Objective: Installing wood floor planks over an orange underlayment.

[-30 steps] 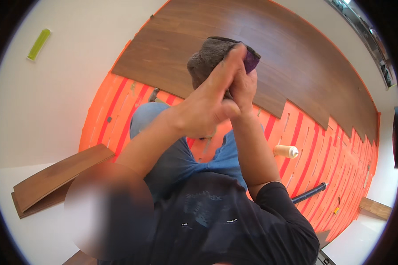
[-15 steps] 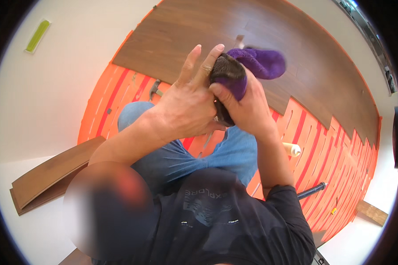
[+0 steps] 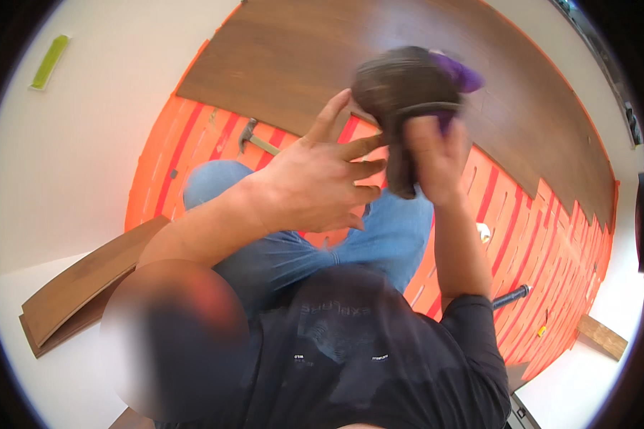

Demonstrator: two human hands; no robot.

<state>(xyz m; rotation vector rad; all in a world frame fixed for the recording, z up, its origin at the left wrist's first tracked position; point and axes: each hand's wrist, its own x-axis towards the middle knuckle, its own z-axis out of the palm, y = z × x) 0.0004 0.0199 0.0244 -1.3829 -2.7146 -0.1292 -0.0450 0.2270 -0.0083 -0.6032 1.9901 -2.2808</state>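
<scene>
My right hand is closed around a dark, purple-backed work glove, smeared by motion. A purple part sticks out beyond its far right side, and I cannot tell whether one glove or two are bunched there. A dark flap of it hangs down beside my right fingers. My left hand is bare, its fingers spread, and holds nothing. Its fingertips are right at the glove's left edge; whether they touch it is unclear. Both hands are raised above my knees in blue jeans.
Brown floor planks cover the far floor, with a stepped edge against orange underlay. A claw hammer lies beyond my left knee. Loose planks lean at left. To the right are a white-ended tube, a dark-handled tool and a wood block.
My left hand has come free of the glove and its fingers have spread. My right hand has shifted right with the glove, and more of the dark side now shows.
</scene>
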